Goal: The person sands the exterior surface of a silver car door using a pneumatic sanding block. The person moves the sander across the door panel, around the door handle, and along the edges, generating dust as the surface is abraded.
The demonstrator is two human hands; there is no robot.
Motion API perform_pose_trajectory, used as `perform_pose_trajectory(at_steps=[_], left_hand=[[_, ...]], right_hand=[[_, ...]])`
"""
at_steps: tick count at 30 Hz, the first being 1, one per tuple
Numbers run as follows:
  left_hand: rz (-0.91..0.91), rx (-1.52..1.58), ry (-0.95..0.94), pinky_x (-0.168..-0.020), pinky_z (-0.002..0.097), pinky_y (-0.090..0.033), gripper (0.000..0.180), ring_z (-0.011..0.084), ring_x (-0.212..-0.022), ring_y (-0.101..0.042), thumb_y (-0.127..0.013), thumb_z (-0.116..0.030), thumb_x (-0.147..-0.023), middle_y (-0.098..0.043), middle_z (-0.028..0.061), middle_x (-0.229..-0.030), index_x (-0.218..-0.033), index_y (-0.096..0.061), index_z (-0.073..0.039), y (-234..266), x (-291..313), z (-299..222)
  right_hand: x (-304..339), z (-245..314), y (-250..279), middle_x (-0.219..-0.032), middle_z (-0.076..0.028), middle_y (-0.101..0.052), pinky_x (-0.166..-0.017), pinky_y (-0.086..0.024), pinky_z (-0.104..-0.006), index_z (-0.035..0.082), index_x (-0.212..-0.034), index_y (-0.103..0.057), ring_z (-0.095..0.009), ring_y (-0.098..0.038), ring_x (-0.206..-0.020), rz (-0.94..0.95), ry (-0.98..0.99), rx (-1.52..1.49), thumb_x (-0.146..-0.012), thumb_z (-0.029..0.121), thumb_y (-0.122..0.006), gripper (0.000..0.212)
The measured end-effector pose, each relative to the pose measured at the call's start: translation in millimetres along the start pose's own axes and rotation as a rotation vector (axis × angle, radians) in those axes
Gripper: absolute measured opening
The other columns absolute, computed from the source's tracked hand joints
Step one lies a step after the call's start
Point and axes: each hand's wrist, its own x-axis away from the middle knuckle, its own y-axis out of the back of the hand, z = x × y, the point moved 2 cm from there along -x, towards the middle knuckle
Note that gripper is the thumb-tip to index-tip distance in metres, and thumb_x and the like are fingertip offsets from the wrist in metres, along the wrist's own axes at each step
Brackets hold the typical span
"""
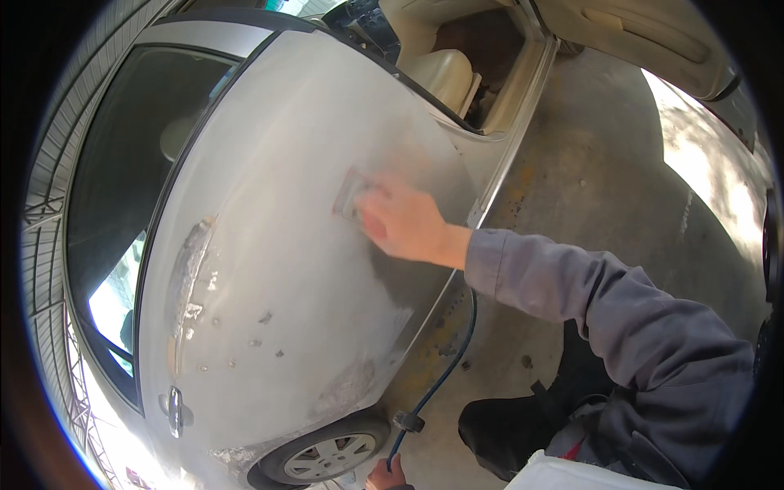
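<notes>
My right hand point(404, 224) is closed over a flat, rectangular sanding block point(351, 194), pressed to the side of a silver-white car door point(286, 204). Motion blurs the block and my fingers. Around it the paint is dull, with a faint brownish patch above my knuckles. At the lower edge, my left hand point(384, 475) is wrapped round a thin blue hose point(445, 371). The hose runs up through a dark fitting point(408, 421) and passes out of sight behind my right forearm.
Left on the panel are a long scraped patch point(189, 278) and several chips. A door handle point(175, 411) and a wheel point(327, 457) lie lower down. An open door point(653, 37) and beige interior point(441, 77) are at the top. Concrete floor point(600, 163) stretches right.
</notes>
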Motion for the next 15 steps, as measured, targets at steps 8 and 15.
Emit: perform_pose_trajectory(at_steps=[8, 15], left_hand=[[-0.237, -0.152, -0.577, -0.088, 0.0576, -0.058, 0.083, 0.0497, -0.098, -0.072, -0.071, -0.002, -0.066, -0.064, 0.0246, -0.138, -0.149, -0.063, -0.008, -45.8, -4.1, 57.0], [0.042, 0.008, -0.01, -0.093, 0.0535, -0.057, 0.048, 0.0429, -0.107, -0.073, -0.064, -0.05, -0.101, -0.074, 0.0262, -0.122, -0.134, -0.076, -0.017, 15.3, 0.3, -20.3]], right_hand=[[-30.4, -106.4, 65.2, -0.107, -0.017, -0.058, -0.087, -0.055, -0.0456, 0.011, -0.122, -0.064, -0.037, -0.064, -0.098, -0.278, -0.346, 0.149, -0.083, 0.02, -0.086, 0.046], [-3.8, -23.7, 7.3, -0.104, -0.017, -0.061, -0.067, -0.058, -0.0501, 0.017, -0.108, -0.067, -0.037, -0.068, -0.083, -0.132, -0.118, 0.145, -0.089, 0.017, -0.075, 0.02]])
